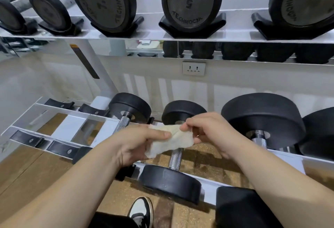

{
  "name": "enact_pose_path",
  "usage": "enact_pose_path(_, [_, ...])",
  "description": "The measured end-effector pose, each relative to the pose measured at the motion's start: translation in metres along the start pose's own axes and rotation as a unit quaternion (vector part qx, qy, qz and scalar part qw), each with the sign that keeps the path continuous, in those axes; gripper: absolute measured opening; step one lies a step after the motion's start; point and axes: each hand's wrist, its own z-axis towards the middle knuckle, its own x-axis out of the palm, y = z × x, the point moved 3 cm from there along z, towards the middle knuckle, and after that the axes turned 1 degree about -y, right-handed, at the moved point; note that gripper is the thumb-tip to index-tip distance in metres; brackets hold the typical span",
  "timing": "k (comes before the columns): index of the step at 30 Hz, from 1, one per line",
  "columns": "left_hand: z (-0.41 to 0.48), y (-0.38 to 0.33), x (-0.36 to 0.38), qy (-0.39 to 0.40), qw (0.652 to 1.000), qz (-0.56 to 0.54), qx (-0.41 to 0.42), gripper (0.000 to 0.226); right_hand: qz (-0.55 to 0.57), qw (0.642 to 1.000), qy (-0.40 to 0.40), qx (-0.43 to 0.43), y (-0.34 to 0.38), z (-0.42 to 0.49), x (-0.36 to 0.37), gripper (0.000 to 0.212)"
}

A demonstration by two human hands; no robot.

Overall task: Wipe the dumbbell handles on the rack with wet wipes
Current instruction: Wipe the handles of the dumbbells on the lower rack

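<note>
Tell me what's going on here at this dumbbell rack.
A person stands at a white two-tier dumbbell rack, holding a crumpled wet wipe between both hands: the left hand pinches one end, the right hand the other. The wipe is held over the knurled handle of a lower-tier dumbbell, not wrapped around it.

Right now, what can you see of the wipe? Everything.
The wipe is an off-white, slightly yellowed sheet, soft and crumpled. It is stretched between both hands: the left hand pinches its left part under the thumb, and the right hand pinches its upper edge. A lower corner hangs free. It sits over the middle dumbbell's handle; contact unclear.
</note>
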Motion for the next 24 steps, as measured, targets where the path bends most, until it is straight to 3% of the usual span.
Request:
enact_pose_path(2, [0.003,0.004,-0.006,-0.001,0.999,0.013,-0.034,0.028,-0.038,0.998,-0.043,0.031,-0.009,0.006,-0.002,0.022])
enact_pose_path(4, [0.011,0.001,-0.019,-0.128,0.987,0.096,0.015,0.021,-0.077,0.992,-0.067,0.073,-0.019,0.009,-0.007,0.021])
enact_pose_path(6, [0.014,-0.009,-0.026,-0.261,0.935,0.219,0.098,0.016,-0.109,0.987,-0.044,0.112,-0.028,0.009,-0.006,0.018])
enact_pose_path(8, [0.018,-0.011,-0.021,-0.297,0.896,0.298,0.142,0.011,-0.121,0.984,-0.009,0.132,-0.034,0.009,-0.001,0.017])
enact_pose_path(10, [0.034,0.005,-0.005,-0.236,0.895,0.362,0.111,0.004,-0.111,0.984,0.013,0.136,-0.038,0.012,0.006,0.022])
enact_pose_path(11, [0.042,0.015,0.004,-0.189,0.911,0.359,0.075,0.004,-0.104,0.985,0.016,0.135,-0.038,0.013,0.008,0.025])
enact_pose_path(13, [0.057,0.032,0.015,-0.097,0.962,0.256,-0.021,0.017,-0.096,0.987,0.01,0.132,-0.039,0.015,0.009,0.026])
enact_pose_path(15, [0.063,0.034,0.018,-0.05,0.985,0.139,-0.09,0.03,-0.136,0.985,-0.005,0.109,-0.041,0.018,0.007,0.021])
enact_pose_path(20, [0.072,0.008,0.028,-0.032,0.998,0.011,-0.053,0.039,-0.19,0.978,-0.047,0.069,-0.042,0.024,0.0,0.021])
enact_pose_path(24, [0.075,0.012,0.041,-0.011,0.999,0.013,-0.034,0.035,-0.197,0.976,-0.051,0.076,-0.044,0.027,-0.004,0.023])
